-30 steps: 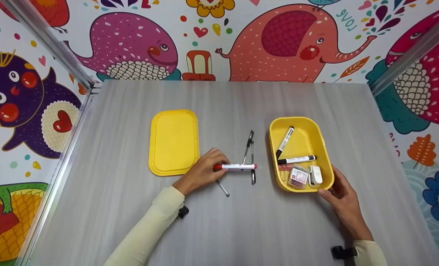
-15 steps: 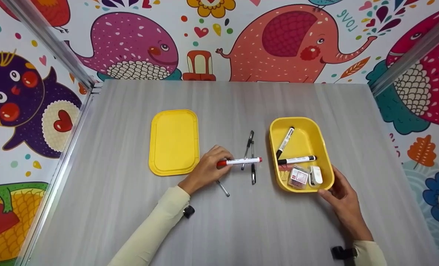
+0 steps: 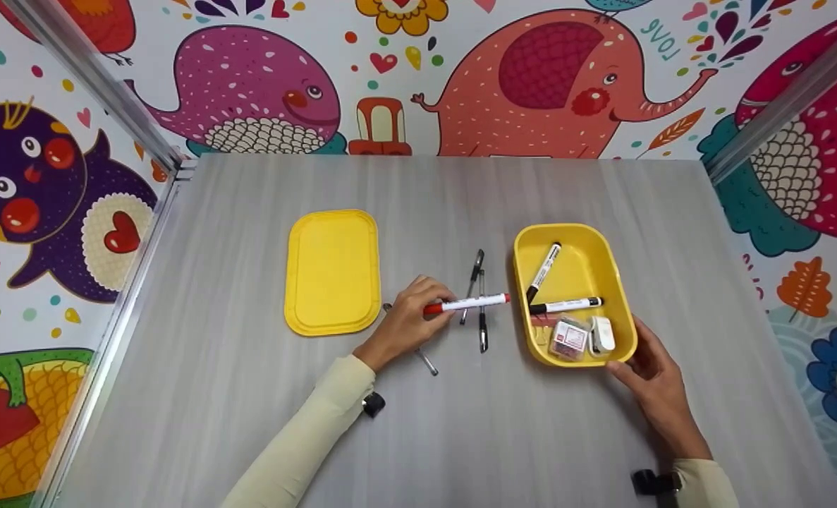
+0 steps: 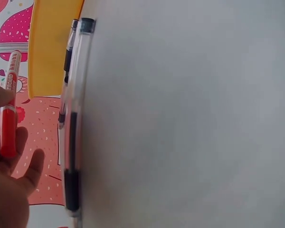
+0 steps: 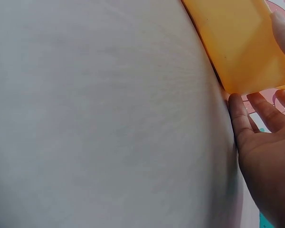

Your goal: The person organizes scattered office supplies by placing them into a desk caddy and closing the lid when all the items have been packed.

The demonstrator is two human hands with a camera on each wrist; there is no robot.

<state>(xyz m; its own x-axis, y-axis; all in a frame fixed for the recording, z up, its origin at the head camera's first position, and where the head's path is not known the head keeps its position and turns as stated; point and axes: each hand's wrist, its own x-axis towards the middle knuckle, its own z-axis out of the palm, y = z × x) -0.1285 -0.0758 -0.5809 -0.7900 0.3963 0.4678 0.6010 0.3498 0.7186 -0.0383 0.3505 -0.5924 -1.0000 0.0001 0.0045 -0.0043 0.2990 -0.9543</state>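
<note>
My left hand pinches a red-capped white marker between thumb and fingers, above the table. The marker's tip end points right, near the left wall of a yellow box. In the left wrist view the marker shows its red cap close to my palm. My right hand rests at the box's near right corner. In the right wrist view its fairly straight fingers touch the box. Inside lie two black-capped markers, a small clear case and a small white object.
Two black-and-clear pens lie crossed left of the box. Another pen lies partly under my left hand. A yellow lid is flat on the grey table at left. Patterned walls stand behind and at the sides.
My left hand has moved to the right and slightly away from me with the red marker, toward the box. The marker now tilts a little upward to the right. My right hand stays put.
</note>
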